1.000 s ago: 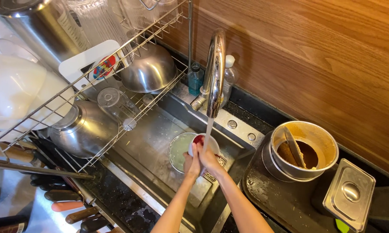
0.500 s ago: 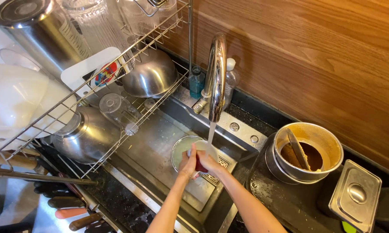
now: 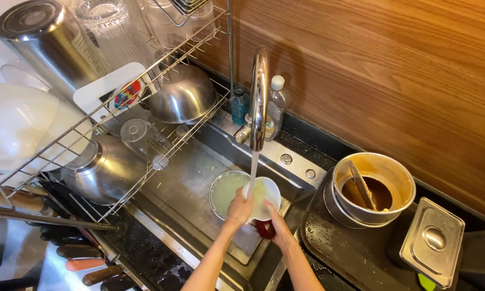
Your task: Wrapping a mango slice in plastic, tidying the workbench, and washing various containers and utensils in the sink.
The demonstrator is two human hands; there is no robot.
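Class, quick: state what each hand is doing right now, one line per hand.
Left hand: closed on the rim of the white bowl under the running tap.
Right hand: at the bowl's underside beside a red object; grip cannot be told.

A steel sink (image 3: 194,186) sits below the hands; a round bowl (image 3: 225,189) of cloudy water rests on its floor just left of the left hand (image 3: 239,207); a dark counter (image 3: 355,253) runs to the right of the right hand (image 3: 274,221), carrying a metal pot (image 3: 396,178) with brown residue and, farther right, a rectangular steel lid (image 3: 433,241); behind the hands, on the sink ledge, stand a blue bottle (image 3: 239,105) and a clear bottle (image 3: 276,105); knife handles (image 3: 86,258) lie on the counter to the far left.
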